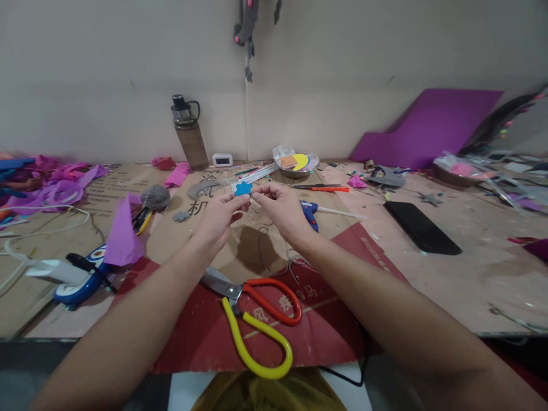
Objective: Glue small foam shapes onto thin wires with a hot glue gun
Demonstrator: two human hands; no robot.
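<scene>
Between the fingertips of both hands is a small blue cloud- or flower-shaped cutout [244, 189], held up above the cardboard. My left hand [222, 214] pinches its lower left edge. From the other side, my right hand [276, 205] has thumb and finger closed at its right edge. Just beyond my right hand lies a blue glue gun [310, 214], partly hidden by that hand. A grey cutout [182, 216] rests left of my left hand. Nearer to me, scissors [233, 292] with one red and one yellow handle lie on the red cardboard [329, 319], blades partly open.
A water bottle [190, 142] and a small digital clock [222, 160] stand by the wall. At left are grey yarn [156, 197], purple scraps [124, 231] and a blue power strip [81, 290]. A black phone [422, 227] lies right; a bowl [299, 170] holds scraps.
</scene>
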